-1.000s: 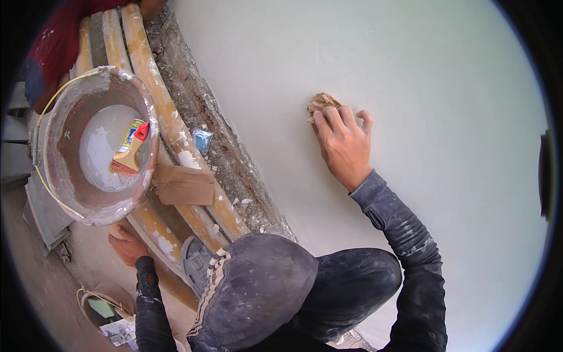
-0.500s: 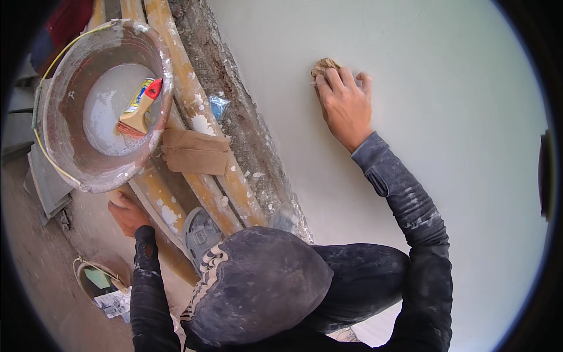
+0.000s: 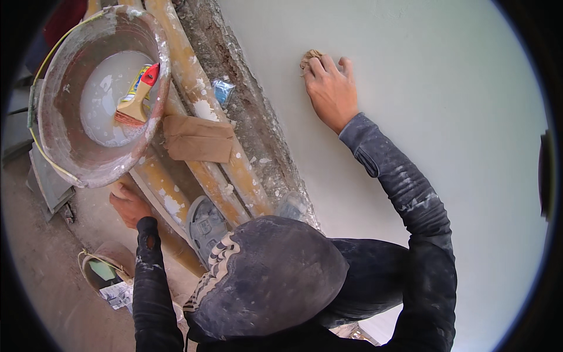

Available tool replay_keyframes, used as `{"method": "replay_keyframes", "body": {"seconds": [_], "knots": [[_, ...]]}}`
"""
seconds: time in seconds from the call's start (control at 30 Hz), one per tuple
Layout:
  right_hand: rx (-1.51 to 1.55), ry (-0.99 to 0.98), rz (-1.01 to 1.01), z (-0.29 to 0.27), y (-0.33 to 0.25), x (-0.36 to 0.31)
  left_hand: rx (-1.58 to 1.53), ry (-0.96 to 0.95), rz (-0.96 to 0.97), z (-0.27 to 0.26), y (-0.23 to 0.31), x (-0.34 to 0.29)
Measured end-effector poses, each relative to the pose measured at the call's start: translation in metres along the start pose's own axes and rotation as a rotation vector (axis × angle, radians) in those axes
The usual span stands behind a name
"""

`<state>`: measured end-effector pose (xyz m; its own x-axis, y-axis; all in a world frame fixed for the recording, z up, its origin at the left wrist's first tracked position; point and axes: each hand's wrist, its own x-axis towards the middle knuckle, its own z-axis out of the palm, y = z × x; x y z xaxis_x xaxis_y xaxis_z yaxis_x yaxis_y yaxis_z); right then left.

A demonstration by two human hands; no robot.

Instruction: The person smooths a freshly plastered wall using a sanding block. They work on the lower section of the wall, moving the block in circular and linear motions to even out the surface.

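Observation:
My right hand (image 3: 332, 91) is on the smooth pale wall surface (image 3: 422, 117). Its fingers press a crumpled brown piece (image 3: 311, 57) that looks like sandpaper against it. Below the large bucket, at the left, my left hand (image 3: 130, 205) has its fingers curled at a yellow pole (image 3: 170, 249), seemingly gripping it; the fingertips are partly hidden. A folded brown sheet (image 3: 198, 139) lies across the yellow poles between my hands.
The large bucket (image 3: 56, 117) holds whitish liquid and a paintbrush (image 3: 136, 100) with a red-tipped handle. A smaller bucket (image 3: 114, 255) stands lower left. A blue packet (image 3: 223, 91) lies by the rough wall edge (image 3: 258, 111). Grey tiles (image 3: 50, 182) are stacked at left.
My right hand has slid slightly up and left across the surface with the crumpled piece. The left hand stays at the pole; the view has shifted a little.

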<state>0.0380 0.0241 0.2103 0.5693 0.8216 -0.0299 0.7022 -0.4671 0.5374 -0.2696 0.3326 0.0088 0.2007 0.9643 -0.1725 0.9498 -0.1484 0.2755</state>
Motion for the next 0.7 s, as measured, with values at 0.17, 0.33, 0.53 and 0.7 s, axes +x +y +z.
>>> {"method": "replay_keyframes", "body": {"seconds": [0.17,0.33,0.53,0.7], "knots": [[0.019,-0.056,-0.010,0.064,-0.033,-0.008,-0.036,-0.023,0.025,0.004,0.003,-0.002],[0.093,-0.306,-0.181,0.065,-0.060,-0.070,-0.015,-0.017,0.016,0.006,-0.002,-0.003],[0.071,-0.046,-0.009,0.067,-0.030,0.025,-0.026,-0.010,0.005,0.002,-0.003,0.002],[0.077,-0.190,-0.167,0.120,-0.076,-0.047,-0.073,-0.069,0.012,0.001,0.008,-0.003]]}}
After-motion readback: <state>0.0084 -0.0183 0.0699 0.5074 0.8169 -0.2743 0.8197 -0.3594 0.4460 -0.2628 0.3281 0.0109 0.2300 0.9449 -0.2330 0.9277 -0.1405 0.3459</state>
